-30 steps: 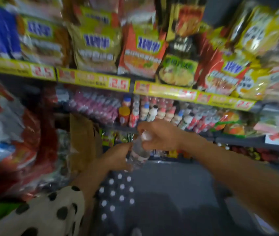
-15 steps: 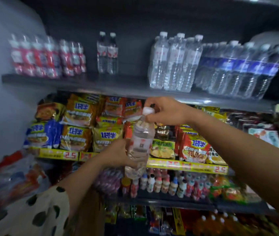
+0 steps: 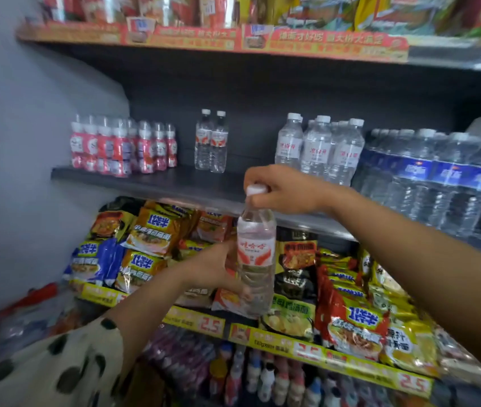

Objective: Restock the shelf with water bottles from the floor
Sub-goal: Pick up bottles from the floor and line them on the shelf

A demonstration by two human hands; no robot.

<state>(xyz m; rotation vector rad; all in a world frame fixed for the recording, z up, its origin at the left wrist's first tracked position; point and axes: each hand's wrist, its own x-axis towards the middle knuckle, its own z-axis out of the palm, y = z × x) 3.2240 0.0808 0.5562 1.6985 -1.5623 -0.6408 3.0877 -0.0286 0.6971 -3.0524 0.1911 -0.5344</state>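
- Water bottle (image 3: 255,259) is in mid-air in front of the noodle packs (image 3: 148,233), below and ahead of the dark middle shelf (image 3: 151,183); long axis near upright, cap up.
- Left hand (image 3: 218,267) wraps the lower body from the left, fingers curled round the plastic under the label.
- Right hand (image 3: 286,190) is on top, fingertips pinching the white cap; it sits nearer the shelf edge than the left.
- Target, my read: the two matching bottles (image 3: 211,142) with the same red-white label stand up and left of the held one, bare shelf around them. The move needs a lift up and in, keeping it vertical.
- Shelf contents, left to right: pink-labelled small bottles (image 3: 122,148), the matching pair, clear bottles with orange print (image 3: 318,148), blue-labelled bottles (image 3: 439,177).
- Lower shelf holds the noodle packs behind yellow price strips (image 3: 307,345); small drink bottles beneath, blurred.
- Risk: clipping the shelf lip on the way up.
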